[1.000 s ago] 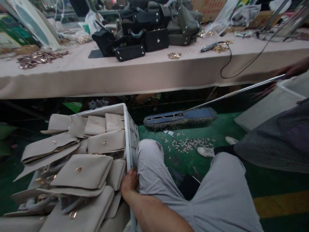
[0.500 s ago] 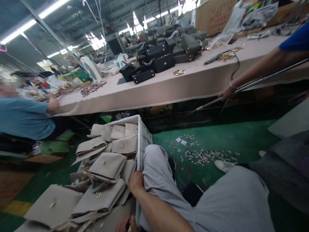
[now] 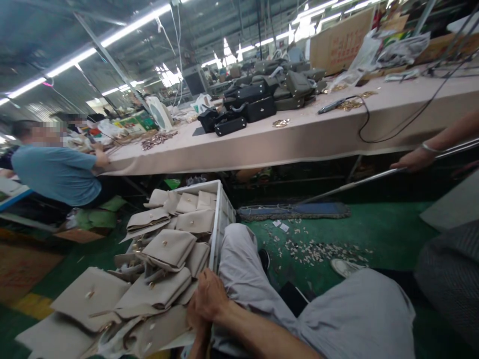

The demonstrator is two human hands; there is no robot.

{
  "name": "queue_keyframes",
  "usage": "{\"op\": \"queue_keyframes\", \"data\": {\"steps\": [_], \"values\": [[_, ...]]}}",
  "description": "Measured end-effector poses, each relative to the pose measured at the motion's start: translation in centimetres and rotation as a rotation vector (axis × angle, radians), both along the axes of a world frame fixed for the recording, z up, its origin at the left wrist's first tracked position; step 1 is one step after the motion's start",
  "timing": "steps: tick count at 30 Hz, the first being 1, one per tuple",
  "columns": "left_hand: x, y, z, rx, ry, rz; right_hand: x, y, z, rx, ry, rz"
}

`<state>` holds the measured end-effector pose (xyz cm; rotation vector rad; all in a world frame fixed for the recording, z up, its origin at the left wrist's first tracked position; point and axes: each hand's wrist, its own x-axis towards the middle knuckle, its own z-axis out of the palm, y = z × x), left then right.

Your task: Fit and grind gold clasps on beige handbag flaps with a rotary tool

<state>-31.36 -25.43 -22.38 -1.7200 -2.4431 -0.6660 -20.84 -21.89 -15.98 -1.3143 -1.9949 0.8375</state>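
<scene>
My right hand (image 3: 211,293) is curled closed near the rim of a white plastic crate (image 3: 217,209), beside my knee; what its fingers hold, if anything, is hidden. Pressed against it from below is my left hand (image 3: 195,313), its fingers mostly covered by the right hand. Beige flap bags with small gold clasps fill the crate: one (image 3: 169,248) lies left of my hands, another (image 3: 90,298) sits farther left, and a lower one (image 3: 162,326) is closest to my left hand.
A long cloth-covered table (image 3: 299,139) bears dark bags (image 3: 258,109) and gold metal parts. At right, a person's hand (image 3: 415,158) holds a mop pole, its blue mop head (image 3: 292,210) on the green floor by scattered scraps (image 3: 318,250). A person in blue (image 3: 60,169) sits left.
My hands have come together at the crate rim; the left rose from the bottom edge. The mop head now shows on the floor, and the hand on its pole is farther right. The view has shifted slightly.
</scene>
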Motion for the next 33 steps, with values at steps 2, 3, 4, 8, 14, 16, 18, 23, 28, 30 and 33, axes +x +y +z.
{"op": "queue_keyframes", "data": {"steps": [2, 3, 4, 8, 14, 16, 18, 23, 28, 30, 33], "values": [[0.4, 0.7, -0.3, -0.065, -0.027, 0.015, 2.1, -0.7, -0.1, 0.09, 0.023, 0.092], [0.6, 1.0, -0.6, -0.091, -0.041, 0.023, 3.3, -1.0, -0.2, 0.133, 0.037, 0.133], [0.8, 1.1, -0.9, -0.117, -0.049, 0.037, 4.5, -1.4, -0.4, 0.177, 0.063, 0.172], [1.1, 1.4, -2.1, -0.197, -0.058, 0.11, 8.9, -3.1, -1.2, 0.341, 0.304, 0.243], [0.9, 1.8, -3.2, -0.255, -0.041, 0.15, 10.9, -3.7, -1.3, 0.336, 0.48, 0.117], [1.0, 1.9, -3.1, -0.261, -0.036, 0.146, 10.7, -3.7, -1.0, 0.325, 0.483, 0.113], [1.0, 1.8, -2.8, -0.265, -0.034, 0.136, 10.6, -3.9, -0.4, 0.331, 0.484, 0.122], [1.6, 1.6, -1.9, -0.257, -0.044, 0.129, 11.8, -5.1, 0.5, 0.332, 0.451, 0.037], [2.4, 1.4, -1.3, -0.248, -0.055, 0.154, 14.3, -6.6, 2.9, 0.3, 0.33, -0.102], [2.7, 1.4, -1.2, -0.251, -0.049, 0.158, 15.7, -7.6, 5.7, 0.321, 0.284, -0.142], [3.1, 1.4, -0.8, -0.26, -0.038, 0.161, 18.6, -10.0, 11.3, 0.43, 0.338, -0.24]]}}
